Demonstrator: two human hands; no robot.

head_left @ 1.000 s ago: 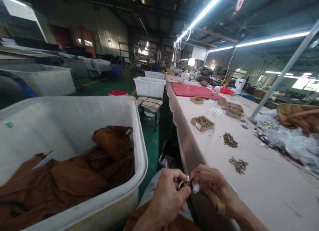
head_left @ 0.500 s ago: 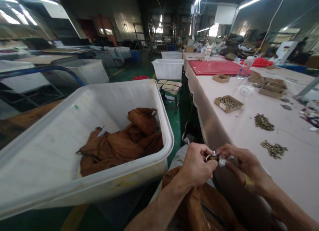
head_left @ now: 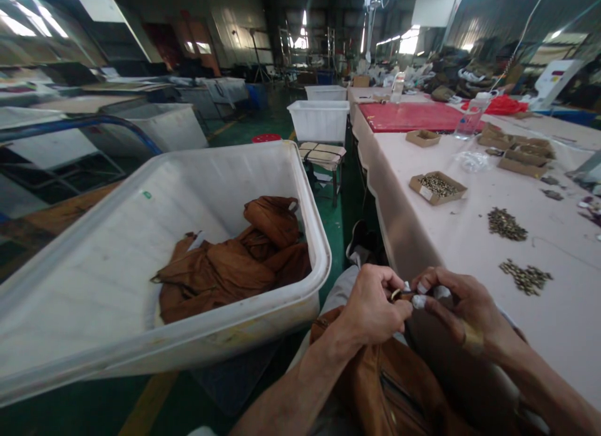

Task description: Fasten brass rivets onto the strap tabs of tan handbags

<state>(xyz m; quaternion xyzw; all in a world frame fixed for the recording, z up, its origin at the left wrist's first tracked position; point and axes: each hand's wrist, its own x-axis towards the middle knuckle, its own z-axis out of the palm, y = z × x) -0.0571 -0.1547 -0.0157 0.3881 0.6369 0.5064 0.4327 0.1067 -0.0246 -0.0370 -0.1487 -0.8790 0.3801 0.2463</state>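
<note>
Compared with one second ago, the view is turned more to the left and lower, so the white plastic tub (head_left: 323, 251) now shows much more of its inside, and the brown garment (head_left: 370, 376) on the lap, at 6 o'clock from the hands, shows its dark zip. Compared with half a second ago, the shift is small: the right hand (head_left: 462, 307) has changed its finger position a little, and more of the white coverings (head_left: 419, 302) on its fingertips can be seen. The left hand (head_left: 375, 304) pinches between thumb and fingers a small gold-coloured metal fitting (head_left: 395, 294), as it did in both earlier moments. The right thumb and forefinger meet at the right end of this fitting; whether they grip it, I cannot tell.

The two heaps of small metal pieces, at 2 o'clock (head_left: 507, 224) and 3 o'clock (head_left: 526, 277), lie on the table as before.

About writing: the cardboard box (head_left: 437, 188), between 12 and 1 o'clock, carries a white label, too small for reading. The green mark (head_left: 147, 195) inside the tub, toward 9 o'clock, and the reddish display on the white device (head_left: 557, 77), between 1 and 2 o'clock, are also not legible.
</note>
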